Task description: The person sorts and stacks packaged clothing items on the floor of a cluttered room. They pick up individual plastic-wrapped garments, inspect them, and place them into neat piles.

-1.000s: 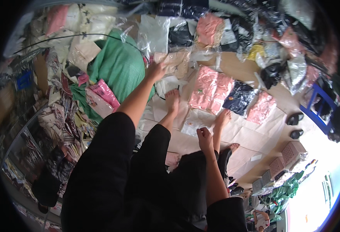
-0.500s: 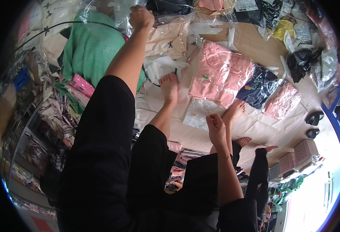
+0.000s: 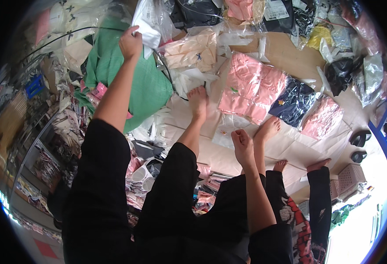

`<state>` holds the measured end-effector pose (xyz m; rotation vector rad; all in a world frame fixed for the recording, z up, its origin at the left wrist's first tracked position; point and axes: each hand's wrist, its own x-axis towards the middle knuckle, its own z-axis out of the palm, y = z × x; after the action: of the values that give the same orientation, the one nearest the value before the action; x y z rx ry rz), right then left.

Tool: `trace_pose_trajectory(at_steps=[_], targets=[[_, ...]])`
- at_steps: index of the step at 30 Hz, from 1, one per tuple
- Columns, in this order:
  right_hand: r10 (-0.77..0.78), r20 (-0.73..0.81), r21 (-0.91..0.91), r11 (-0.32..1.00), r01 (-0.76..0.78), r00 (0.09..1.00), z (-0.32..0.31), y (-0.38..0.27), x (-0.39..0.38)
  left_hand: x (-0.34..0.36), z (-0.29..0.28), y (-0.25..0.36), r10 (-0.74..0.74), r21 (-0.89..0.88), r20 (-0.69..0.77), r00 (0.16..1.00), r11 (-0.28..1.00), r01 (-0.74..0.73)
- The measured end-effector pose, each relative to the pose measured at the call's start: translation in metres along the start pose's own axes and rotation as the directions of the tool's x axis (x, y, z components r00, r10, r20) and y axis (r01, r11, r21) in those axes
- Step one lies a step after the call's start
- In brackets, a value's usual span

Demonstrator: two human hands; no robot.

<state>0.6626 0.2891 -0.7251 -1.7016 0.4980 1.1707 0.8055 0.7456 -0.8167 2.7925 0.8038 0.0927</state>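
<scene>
Left fingers (image 3: pixel 134 31): pinching white packet (image 3: pixel 147 26)
Packet's length: running away, rightward, by green sack's (image 3: pixel 147 90) far-right edge
Right hand (image 3: pixel 242 144): clenching, farther, nothing showing

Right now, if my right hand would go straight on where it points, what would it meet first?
In the picture, your right hand would probably meet the clear plastic packet first, then the pink packaged garment; depth is unclear, so it may pass above.
</scene>
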Motion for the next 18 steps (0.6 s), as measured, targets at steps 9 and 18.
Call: trace_pose_trajectory(at_steps=[9, 18], targets=[[-0.291, 0.004, 0.419, 0.869, 0.262, 0.957, -0.005, -0.091, 0.015, -0.184, -0.105, 0.173, 0.408, -0.407, 0.187, 0.894, 0.860, -0.307], [0.024, -0.180, 0.379, 0.924, 0.046, 0.983, -0.067, -0.028, 0.016, -0.284, -0.076, 0.267, 0.570, -0.728, 0.363, 0.737, 0.667, -0.156]])
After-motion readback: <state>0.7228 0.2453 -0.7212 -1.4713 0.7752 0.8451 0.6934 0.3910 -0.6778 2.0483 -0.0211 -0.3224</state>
